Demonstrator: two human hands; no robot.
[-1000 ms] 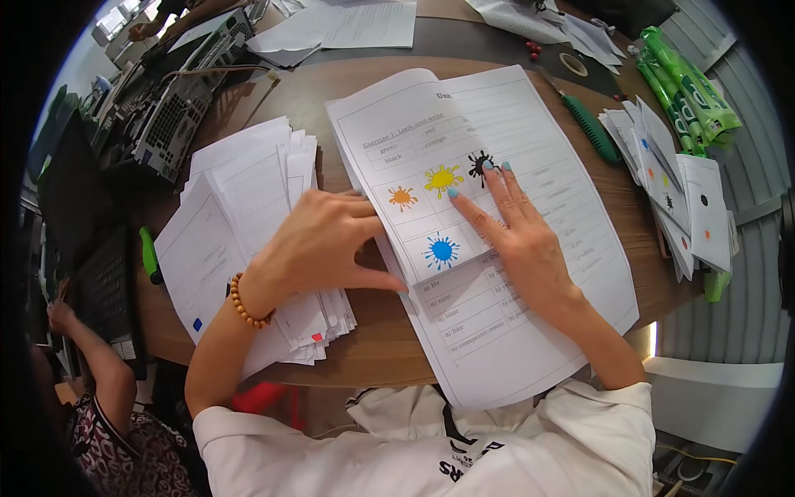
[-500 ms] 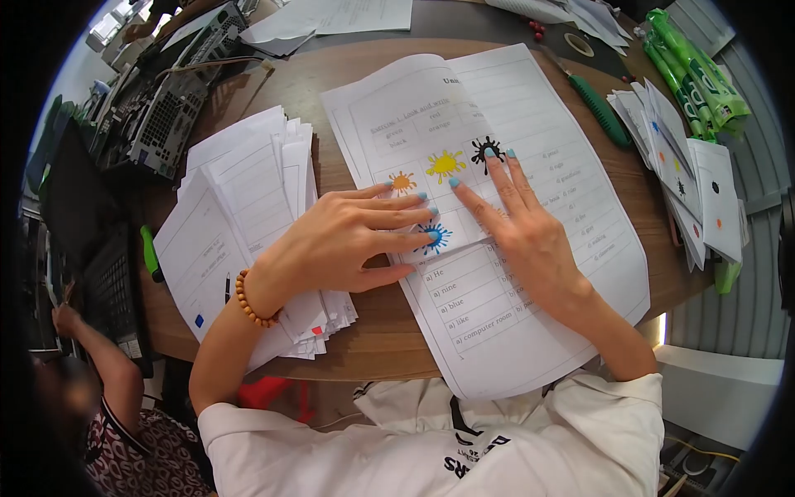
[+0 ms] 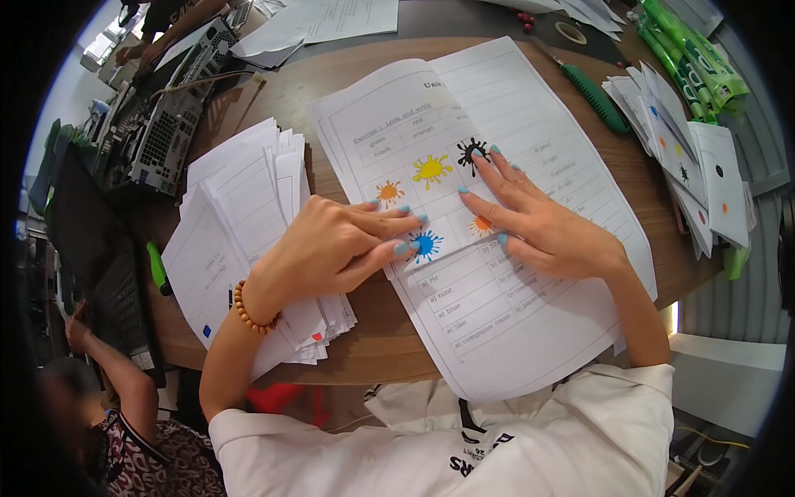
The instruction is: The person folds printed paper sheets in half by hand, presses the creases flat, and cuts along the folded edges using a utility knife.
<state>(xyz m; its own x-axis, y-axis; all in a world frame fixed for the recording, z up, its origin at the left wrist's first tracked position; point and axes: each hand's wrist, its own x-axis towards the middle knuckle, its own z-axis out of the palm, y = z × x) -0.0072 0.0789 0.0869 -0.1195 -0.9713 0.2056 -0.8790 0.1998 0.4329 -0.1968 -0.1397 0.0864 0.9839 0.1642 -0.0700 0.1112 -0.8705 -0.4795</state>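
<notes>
The question sheet (image 3: 522, 331) overhangs the desk's (image 3: 389, 356) near edge, so a leaning torso could crease it. The left hand (image 3: 327, 248), loosely fanned, and right hand (image 3: 546, 232), spread, rest on the splat-printed page (image 3: 447, 207) farther in; uneven pressure might skew it.

A brown wood-topped bench (image 3: 385, 348) with a curved near edge fills the middle of the room, a dark surface (image 3: 447, 21) adjoining its far side. To the right stands vertically ribbed grey panelling (image 3: 716, 311), with a smooth white furnishing (image 3: 720, 373) of unclear kind below it and a narrow bright strip of light (image 3: 674, 318) beside the bench. At upper left, glaring daylight comes through a window (image 3: 105, 48) near a pale wall (image 3: 70, 74).
</notes>
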